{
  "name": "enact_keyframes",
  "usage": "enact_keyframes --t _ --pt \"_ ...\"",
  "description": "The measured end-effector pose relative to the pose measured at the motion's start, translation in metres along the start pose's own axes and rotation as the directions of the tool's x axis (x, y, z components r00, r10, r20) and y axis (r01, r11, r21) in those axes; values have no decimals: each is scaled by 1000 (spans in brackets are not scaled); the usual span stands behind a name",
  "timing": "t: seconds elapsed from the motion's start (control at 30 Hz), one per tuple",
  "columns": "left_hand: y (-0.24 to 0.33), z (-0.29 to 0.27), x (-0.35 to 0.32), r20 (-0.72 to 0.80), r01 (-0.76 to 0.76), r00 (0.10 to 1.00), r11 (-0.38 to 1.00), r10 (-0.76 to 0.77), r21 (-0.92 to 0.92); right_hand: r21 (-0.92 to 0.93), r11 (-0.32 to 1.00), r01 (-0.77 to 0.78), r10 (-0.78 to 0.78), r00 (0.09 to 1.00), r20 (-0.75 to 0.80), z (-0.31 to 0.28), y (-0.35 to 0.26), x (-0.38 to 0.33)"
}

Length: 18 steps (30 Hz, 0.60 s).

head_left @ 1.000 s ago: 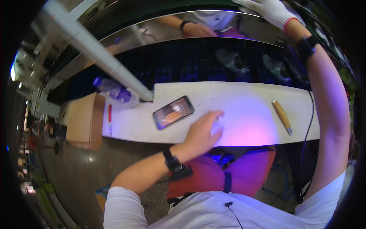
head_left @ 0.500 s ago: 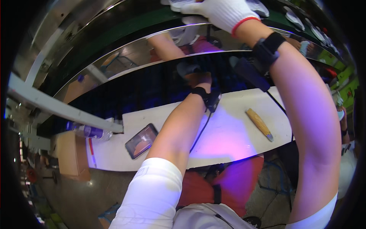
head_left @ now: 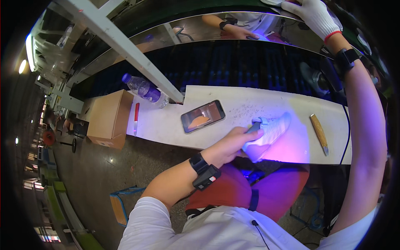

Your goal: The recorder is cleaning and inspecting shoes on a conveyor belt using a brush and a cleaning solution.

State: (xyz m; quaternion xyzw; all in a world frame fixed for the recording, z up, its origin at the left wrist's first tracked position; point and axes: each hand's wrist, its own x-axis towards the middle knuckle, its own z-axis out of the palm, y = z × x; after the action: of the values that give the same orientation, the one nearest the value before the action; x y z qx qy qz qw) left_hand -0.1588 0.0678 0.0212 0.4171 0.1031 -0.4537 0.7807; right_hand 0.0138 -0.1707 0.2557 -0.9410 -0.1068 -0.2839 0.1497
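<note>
At the near edge of the white worktop point(head_left: 241, 96), a sneaker point(head_left: 270, 134) has entered the purple light, its opening end within the curled left hand point(head_left: 234, 143), which reached forward half a second ago; the gloved right hand point(head_left: 314, 17) is beside a pale shoe point(head_left: 273, 2), its grip impossible to tell; a smartphone point(head_left: 203, 116) lies left, a wooden-handled tool point(head_left: 318, 132) right

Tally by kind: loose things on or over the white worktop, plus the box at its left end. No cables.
Pale shoe with dark opening, in the left hand: 1
Black rectangular phone: 1
Clear plastic bottle with purple label: 1
Brown cardboard box: 1
Hand tools, one slim red-handled tool and one tan wooden-handled tool: 2
Total: 6
</note>
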Motion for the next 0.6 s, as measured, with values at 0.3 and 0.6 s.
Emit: enact_keyframes --t 0.3,0.6 --pt "-33 -18 -13 365 -137 661 -372 656 918 373 867 329 -248 936 -251 -32 -14 -167" --pt "-5 39 62 513 -260 719 -502 470 825 470 816 -337 368 930 28 -42 25 -327"
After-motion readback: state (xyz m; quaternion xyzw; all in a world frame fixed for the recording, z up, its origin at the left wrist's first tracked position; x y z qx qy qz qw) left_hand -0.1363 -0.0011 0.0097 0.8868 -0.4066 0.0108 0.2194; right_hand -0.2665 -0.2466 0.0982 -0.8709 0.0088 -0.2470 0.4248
